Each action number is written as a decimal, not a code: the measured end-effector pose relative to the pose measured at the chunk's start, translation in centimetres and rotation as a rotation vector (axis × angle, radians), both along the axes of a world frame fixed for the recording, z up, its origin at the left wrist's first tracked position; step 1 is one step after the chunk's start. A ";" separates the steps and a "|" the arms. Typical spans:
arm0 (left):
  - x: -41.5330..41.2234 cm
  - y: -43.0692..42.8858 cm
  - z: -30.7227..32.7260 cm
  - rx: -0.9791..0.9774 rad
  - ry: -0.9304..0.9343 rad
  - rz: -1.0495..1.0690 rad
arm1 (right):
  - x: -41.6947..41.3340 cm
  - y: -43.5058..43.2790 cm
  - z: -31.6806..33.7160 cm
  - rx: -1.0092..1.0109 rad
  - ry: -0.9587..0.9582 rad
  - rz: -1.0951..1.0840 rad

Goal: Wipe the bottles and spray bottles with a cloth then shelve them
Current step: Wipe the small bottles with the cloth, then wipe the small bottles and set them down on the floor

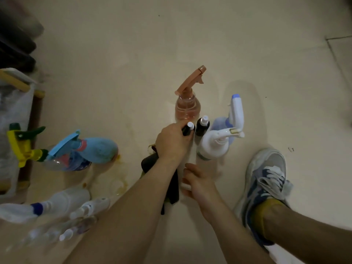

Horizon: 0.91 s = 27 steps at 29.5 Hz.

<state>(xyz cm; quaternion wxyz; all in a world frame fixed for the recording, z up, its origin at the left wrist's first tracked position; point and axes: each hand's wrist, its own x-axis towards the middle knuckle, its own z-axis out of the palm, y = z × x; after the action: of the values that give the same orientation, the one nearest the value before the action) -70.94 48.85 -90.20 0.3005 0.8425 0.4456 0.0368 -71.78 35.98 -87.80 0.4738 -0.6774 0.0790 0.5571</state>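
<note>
The light is dim, warm and flat, leaving the glossy cream tiled floor (118,54) muted, with only soft shadows. The dark upper left corner loses detail. Wide-angle distortion bends the edges, and the clear and white plastic spray bottles (62,212) at lower left smear into blur.

Glossy plastic pump bottle (211,144), translucent plastic peach sprayer (187,108), dark matt cloth (172,189), smooth floor (133,44).

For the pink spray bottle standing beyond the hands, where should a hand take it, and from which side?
Grip the pink spray bottle at the narrow neck under its trigger head, coming from its left. The nozzle points up and away, small black bottles crowd its near side, and the floor to its left is open.
</note>
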 end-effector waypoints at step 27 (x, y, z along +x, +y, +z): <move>-19.6 -1.7 18.2 -0.731 -0.341 0.227 | -1.5 3.2 11.1 0.318 -0.070 0.778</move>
<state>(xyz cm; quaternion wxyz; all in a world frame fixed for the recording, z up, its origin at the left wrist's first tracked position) -90.59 47.13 -72.02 0.6431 0.6078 0.4633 0.0482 -73.25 39.21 -76.69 0.3292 -0.5936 -0.2859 0.6764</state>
